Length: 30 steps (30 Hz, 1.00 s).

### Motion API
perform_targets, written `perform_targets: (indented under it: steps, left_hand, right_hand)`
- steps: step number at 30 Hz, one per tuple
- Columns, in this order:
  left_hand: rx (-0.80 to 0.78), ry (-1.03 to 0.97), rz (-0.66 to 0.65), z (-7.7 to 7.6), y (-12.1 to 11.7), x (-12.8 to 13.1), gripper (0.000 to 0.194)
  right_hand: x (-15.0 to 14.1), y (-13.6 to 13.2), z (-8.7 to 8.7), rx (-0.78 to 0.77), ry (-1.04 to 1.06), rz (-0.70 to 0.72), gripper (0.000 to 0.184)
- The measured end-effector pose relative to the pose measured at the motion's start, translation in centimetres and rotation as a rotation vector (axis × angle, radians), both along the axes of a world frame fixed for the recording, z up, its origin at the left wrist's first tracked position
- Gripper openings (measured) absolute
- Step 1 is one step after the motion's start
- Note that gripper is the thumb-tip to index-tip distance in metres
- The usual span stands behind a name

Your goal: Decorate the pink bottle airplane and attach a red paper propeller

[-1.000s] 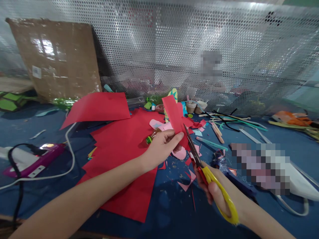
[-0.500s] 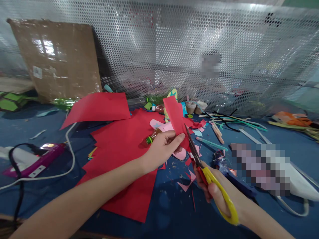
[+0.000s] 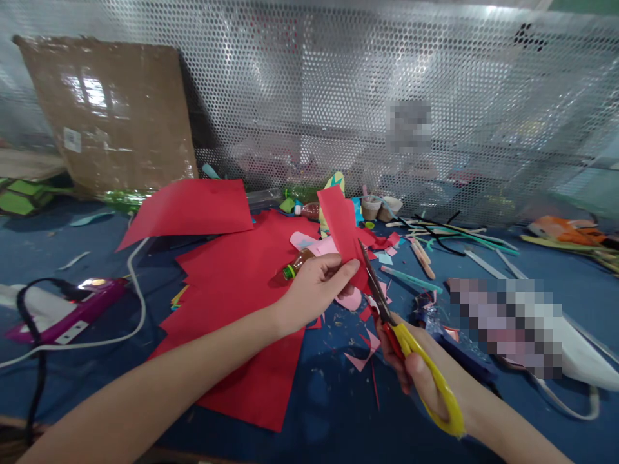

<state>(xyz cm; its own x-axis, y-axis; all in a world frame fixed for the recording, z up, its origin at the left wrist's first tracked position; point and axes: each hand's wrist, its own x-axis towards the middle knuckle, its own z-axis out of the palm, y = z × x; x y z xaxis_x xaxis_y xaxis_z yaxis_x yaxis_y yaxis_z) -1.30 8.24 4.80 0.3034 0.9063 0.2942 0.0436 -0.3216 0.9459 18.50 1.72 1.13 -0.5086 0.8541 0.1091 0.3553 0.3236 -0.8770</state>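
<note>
My left hand (image 3: 309, 290) pinches a folded-looking piece of red paper (image 3: 338, 216) between thumb and fingers, held above the table. My right hand (image 3: 420, 361) grips a pair of scissors (image 3: 382, 299) with yellow and red handles. The dark blades point up and away, meeting the right edge of the red piece close to my left thumb. Large red sheets (image 3: 242, 303) lie beneath my left forearm. Behind the left hand rests a small brown bottle (image 3: 297, 263) with a green cap, beside pink paper shapes (image 3: 324, 246).
Red and pink scraps (image 3: 370, 348) litter the blue table (image 3: 329, 412). A purple power strip (image 3: 91, 309) with cables is at left. Pipe cleaners (image 3: 449, 232), a blue glue gun-like tool (image 3: 459, 354) and paper cups (image 3: 371, 207) lie right and behind. Cardboard (image 3: 111, 122) leans on the perforated metal panel (image 3: 290, 84).
Almost nothing differs. The scissor handles have shifted very slightly in my right hand, while my left hand and the red piece stay in place.
</note>
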Motion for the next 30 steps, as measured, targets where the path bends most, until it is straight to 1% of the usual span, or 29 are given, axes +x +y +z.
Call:
perform_targets:
  steps: [5,13,22,30]
  left_hand:
    - [-0.021,0.004,-0.006,0.02,0.01,-0.07,0.042]
    - [-0.036,0.001,-0.01,0.13,-0.13,-0.04,0.041]
    - [-0.03,-0.018,-0.017,0.27,-0.18,0.05,0.039]
    - [-0.032,-0.04,-0.026,0.3,-0.27,0.12,0.039]
  right_hand:
    - [-0.59,0.06,1.09,-0.03,-0.002,-0.009,0.067]
    - [-0.75,0.25,0.39,-0.022,0.024,-0.061,0.064]
    - [-0.69,-0.11,0.75,-0.057,-0.01,-0.078,0.064]
    - [-0.71,0.05,0.39,-0.045,0.048,-0.07,0.059]
